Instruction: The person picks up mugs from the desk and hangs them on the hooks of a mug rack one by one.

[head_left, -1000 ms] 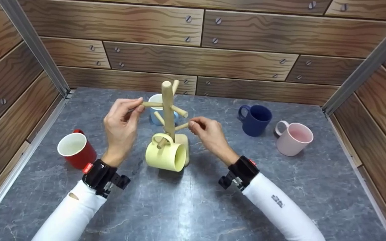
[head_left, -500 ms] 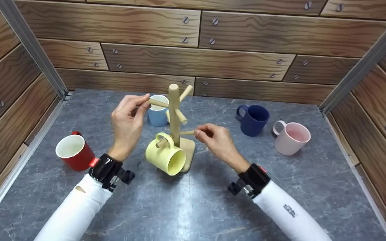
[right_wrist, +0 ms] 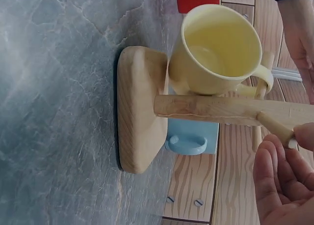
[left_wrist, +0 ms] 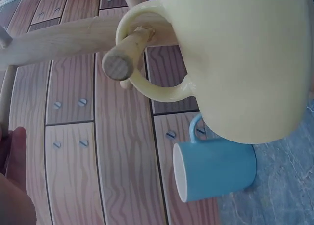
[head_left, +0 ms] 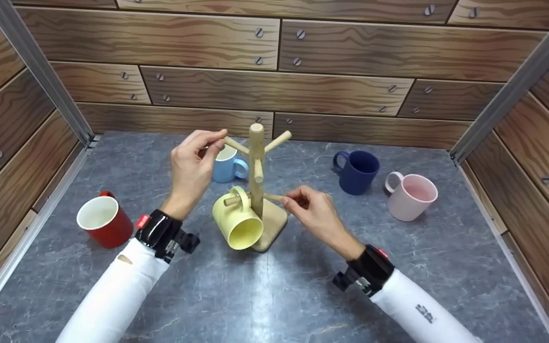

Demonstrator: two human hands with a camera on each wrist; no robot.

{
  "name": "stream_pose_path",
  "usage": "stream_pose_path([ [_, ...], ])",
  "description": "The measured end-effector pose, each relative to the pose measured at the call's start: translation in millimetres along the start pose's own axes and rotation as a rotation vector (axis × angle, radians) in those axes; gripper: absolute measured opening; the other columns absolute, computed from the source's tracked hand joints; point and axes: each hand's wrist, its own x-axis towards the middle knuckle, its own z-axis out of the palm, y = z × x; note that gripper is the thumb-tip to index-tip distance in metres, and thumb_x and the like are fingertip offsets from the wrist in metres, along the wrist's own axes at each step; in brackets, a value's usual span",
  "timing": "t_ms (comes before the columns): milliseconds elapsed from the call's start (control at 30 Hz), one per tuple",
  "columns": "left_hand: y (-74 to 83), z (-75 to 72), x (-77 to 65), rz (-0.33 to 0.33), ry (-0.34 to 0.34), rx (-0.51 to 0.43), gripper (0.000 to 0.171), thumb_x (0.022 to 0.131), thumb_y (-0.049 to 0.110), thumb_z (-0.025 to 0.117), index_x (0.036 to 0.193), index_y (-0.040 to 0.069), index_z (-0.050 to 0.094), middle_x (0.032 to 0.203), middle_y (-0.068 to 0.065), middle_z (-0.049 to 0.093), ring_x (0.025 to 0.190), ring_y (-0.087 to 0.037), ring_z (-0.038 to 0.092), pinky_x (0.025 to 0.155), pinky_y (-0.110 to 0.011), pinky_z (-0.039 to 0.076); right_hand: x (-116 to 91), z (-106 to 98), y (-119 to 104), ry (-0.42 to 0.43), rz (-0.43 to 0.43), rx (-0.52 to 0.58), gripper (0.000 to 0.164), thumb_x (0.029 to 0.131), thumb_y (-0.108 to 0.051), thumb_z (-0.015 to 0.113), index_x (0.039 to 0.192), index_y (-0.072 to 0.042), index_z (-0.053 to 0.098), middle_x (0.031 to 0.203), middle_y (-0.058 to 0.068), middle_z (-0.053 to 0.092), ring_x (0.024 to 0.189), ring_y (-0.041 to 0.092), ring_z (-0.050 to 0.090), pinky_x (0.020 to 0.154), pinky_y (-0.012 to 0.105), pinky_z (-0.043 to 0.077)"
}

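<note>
A wooden mug tree (head_left: 256, 162) stands on its flat base (head_left: 275, 224) in the middle of the table. The left hand (head_left: 193, 164) pinches the tip of its upper left peg between thumb and fingers. Lower down, the right hand (head_left: 316, 213) pinches the end of the right-hand peg (right_wrist: 277, 129). Hanging by its handle from a lower peg (left_wrist: 120, 63) is a yellow mug (head_left: 234, 221), tilted with its mouth toward the front. The upper front and upper right pegs carry nothing. A light blue mug (head_left: 224, 166) stands behind the tree, partly hidden by the left fingers.
To the left stands a red mug (head_left: 107, 224) with a white inside. A dark blue mug (head_left: 358, 176) and a pink mug (head_left: 410, 197) stand upright on the right. Wood-patterned walls (head_left: 208, 40) enclose the grey marbled table (head_left: 217, 305) at the back and sides.
The mug tree has turned clockwise as seen from above and shifted slightly right. Both hands have moved along with its pegs. The yellow mug's mouth has swung from facing right to facing front.
</note>
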Motion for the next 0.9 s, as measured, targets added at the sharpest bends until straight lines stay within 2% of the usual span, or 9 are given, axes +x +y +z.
stream_pose_path([
  [267,2.0,8.1,4.3,-0.043,-0.038,-0.054,0.019,0.096,0.004,0.074,0.114,0.002,0.080,0.108,-0.013,0.080,0.095,-0.003,0.074,0.086,-0.016,0.062,-8.7,-3.4,-2.6,0.000,0.025,-0.025,0.014,0.097,-0.020,0.077,0.100,-0.006,0.077,0.089,0.007,0.079,0.074,0.009,0.068,0.066,0.017,0.054],
  [467,1.2,7.2,4.5,-0.043,-0.040,-0.081,0.019,0.097,0.004,0.073,0.115,0.001,0.080,0.109,-0.013,0.080,0.097,-0.001,0.073,0.088,-0.016,0.062,-8.7,-3.4,-2.9,0.005,0.019,-0.028,0.016,0.097,-0.022,0.077,0.102,-0.007,0.077,0.091,0.007,0.079,0.076,0.009,0.068,0.068,0.017,0.055],
  [633,-2.4,7.1,0.8,-0.045,-0.111,-0.131,0.027,0.101,0.007,0.069,0.126,-0.001,0.074,0.123,-0.015,0.075,0.114,-0.016,0.073,0.099,-0.025,0.061,-9.0,-11.6,2.6,0.009,0.039,0.018,0.026,0.096,-0.020,0.078,0.114,-0.002,0.074,0.097,0.011,0.079,0.083,0.012,0.071,0.076,0.018,0.059],
  [767,-6.2,2.4,-6.2,-0.057,-0.167,-0.061,0.040,0.103,0.019,0.064,0.141,0.006,0.066,0.138,-0.012,0.068,0.131,-0.024,0.065,0.116,-0.035,0.052,-9.2,-25.9,9.0,0.045,0.052,0.017,0.031,0.096,-0.019,0.078,0.119,0.001,0.073,0.103,0.013,0.078,0.091,0.016,0.072,0.082,0.020,0.060],
  [900,-13.8,-2.3,-15.2,-0.079,-0.188,0.057,0.048,0.103,0.030,0.061,0.147,0.011,0.062,0.145,-0.012,0.063,0.138,-0.028,0.059,0.122,-0.046,0.044,-11.2,-43.7,19.2,0.104,0.040,-0.039,0.028,0.096,-0.017,0.078,0.118,0.000,0.073,0.105,0.012,0.078,0.095,0.019,0.072,0.082,0.020,0.060],
])
